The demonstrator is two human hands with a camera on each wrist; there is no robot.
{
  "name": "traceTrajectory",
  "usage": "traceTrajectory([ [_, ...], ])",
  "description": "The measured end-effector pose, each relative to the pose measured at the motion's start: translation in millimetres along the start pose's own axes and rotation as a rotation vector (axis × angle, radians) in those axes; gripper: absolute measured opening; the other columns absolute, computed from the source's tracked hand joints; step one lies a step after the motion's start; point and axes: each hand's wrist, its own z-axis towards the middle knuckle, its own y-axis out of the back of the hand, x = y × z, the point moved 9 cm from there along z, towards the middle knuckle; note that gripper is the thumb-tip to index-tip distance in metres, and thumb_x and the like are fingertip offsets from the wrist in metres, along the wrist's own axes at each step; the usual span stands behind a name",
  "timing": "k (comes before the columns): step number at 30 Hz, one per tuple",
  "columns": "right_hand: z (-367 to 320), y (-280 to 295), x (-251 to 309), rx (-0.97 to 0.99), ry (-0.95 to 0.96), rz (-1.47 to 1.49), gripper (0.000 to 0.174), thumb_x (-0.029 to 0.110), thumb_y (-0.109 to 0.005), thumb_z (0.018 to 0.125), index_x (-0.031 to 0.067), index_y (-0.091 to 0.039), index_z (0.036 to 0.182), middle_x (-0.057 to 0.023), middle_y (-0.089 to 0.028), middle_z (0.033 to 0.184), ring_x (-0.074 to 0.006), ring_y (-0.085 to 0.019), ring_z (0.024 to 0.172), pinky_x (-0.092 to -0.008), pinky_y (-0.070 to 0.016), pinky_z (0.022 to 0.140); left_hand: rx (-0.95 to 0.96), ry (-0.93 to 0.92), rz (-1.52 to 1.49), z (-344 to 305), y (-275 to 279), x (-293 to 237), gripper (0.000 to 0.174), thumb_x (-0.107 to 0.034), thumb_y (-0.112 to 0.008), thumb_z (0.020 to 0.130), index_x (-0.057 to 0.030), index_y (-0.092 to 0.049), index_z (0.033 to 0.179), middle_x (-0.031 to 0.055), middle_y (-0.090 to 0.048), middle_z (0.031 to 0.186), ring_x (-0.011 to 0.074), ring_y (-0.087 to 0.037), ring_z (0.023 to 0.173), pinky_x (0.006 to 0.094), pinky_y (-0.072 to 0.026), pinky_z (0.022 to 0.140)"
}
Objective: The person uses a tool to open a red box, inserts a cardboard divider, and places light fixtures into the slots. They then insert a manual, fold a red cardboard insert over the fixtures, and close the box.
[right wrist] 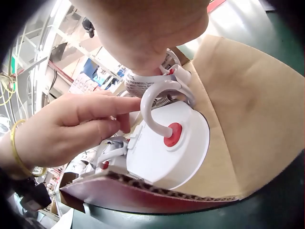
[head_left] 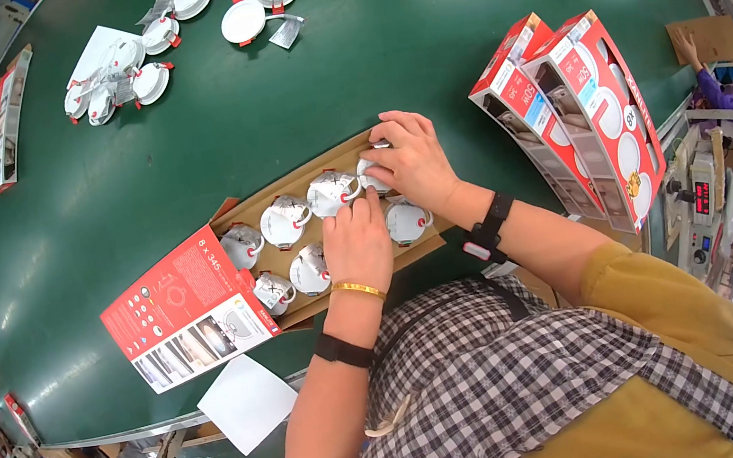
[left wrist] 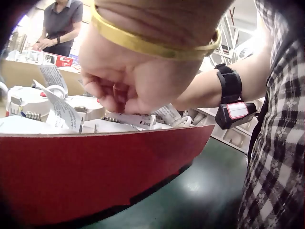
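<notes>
An open cardboard box (head_left: 283, 185) holds two rows of round white downlights (head_left: 285, 220), with looped white cables, red grommets and springs. My right hand (head_left: 414, 164) grips a downlight (head_left: 374, 170) at the box's right end, its fingers bent over the top. Beside it, my left hand (head_left: 357, 245) reaches over the near wall among the lights. In the right wrist view, the left index finger (right wrist: 119, 105) is straight, its tip at a white cable loop (right wrist: 148, 107). A downlight (right wrist: 169, 143) with a red grommet sits below that loop. The left palm and other fingertips are partly hidden.
The box's printed red flap (head_left: 187, 305) lies out to the left, near a white sheet (head_left: 247, 403) at the table edge. Two packed red boxes (head_left: 593, 116) stand at right. Loose downlights (head_left: 152, 83) lie farther back on the green table (head_left: 140, 188). Another person (left wrist: 62, 26) stands beyond.
</notes>
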Motion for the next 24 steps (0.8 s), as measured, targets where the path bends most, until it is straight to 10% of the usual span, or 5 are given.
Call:
traceTrajectory([
  [24, -1.5, -2.6, 3.7, -0.052, -0.002, -0.045, 0.019, 0.022, -0.078, 0.076, 0.0122, -0.076, 0.092, 0.0, -0.061, 0.103, -0.0261, -0.053, 0.119, -0.0456, -0.0367, 0.104, 0.033, 0.001, 0.038, 0.2, -6.3, -1.9, 0.043, -0.013, -0.055, 0.088, -0.0019, -0.061, 0.129, 0.0015, -0.056, 0.089, 0.0176, -0.055, 0.089, 0.0333, -0.0413, 0.079],
])
